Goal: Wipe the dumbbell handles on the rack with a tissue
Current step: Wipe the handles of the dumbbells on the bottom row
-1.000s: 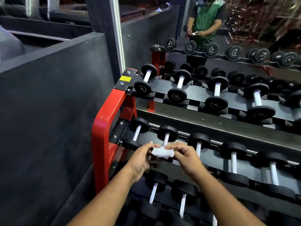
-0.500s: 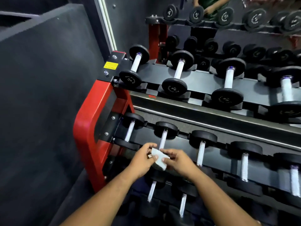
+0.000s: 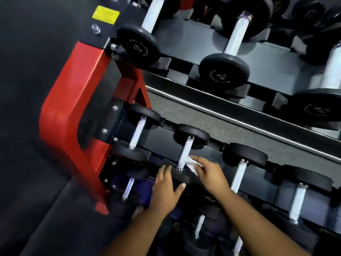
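Head view: we are seeing right hand (image 3: 212, 175) pinching white tissue (image 3: 192, 164) against lower end of second dumbbell handle (image 3: 185, 152) on middle shelf of rack (image 3: 73, 100). Left hand (image 3: 165, 189) is resting spread on that dumbbell's near black head (image 3: 181, 177), gripping nothing. Handle is lying just left of and touching tissue, its long axis running away from us, up-right. We are judging right hand nearer for stroke along shaft. Handle is looking pale, knurled, metallic; tissue crumpled.

Tissue (image 3: 192, 164) mostly hidden under right hand (image 3: 210, 175); top-shelf dumbbells (image 3: 234, 47) cut by frame edge; bottom tier motion-blurred.
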The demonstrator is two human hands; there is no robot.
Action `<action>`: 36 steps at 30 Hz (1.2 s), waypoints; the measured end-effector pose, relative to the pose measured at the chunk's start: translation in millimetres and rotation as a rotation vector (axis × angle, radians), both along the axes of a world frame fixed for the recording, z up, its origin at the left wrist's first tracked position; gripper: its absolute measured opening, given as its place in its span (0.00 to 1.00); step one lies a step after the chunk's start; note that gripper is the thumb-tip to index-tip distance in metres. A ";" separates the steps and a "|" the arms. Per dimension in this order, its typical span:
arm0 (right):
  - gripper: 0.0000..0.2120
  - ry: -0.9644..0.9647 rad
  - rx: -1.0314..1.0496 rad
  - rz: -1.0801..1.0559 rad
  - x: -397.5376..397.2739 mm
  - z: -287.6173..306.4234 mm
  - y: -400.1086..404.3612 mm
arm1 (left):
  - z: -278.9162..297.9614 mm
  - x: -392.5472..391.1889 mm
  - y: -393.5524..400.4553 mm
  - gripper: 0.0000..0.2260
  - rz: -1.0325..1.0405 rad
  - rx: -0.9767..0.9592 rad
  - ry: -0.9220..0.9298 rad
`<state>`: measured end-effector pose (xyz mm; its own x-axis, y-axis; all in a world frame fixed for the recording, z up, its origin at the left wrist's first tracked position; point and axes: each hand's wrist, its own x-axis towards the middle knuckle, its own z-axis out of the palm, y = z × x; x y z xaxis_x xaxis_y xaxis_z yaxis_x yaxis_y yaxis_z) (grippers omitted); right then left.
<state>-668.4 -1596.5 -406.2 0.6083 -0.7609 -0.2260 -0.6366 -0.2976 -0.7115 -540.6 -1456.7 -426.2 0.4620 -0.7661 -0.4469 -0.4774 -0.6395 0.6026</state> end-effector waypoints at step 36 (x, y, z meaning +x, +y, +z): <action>0.22 -0.054 0.276 -0.316 46.7 -81.2 21.4 | -36.9 18.7 -49.4 0.54 -0.191 0.358 0.027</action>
<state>-621.7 -1575.2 -487.5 0.3711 -0.8275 -0.4214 -0.6253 0.1128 -0.7722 -521.8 -1506.1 -463.1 0.3106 -0.6310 -0.7108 -0.5949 -0.7124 0.3724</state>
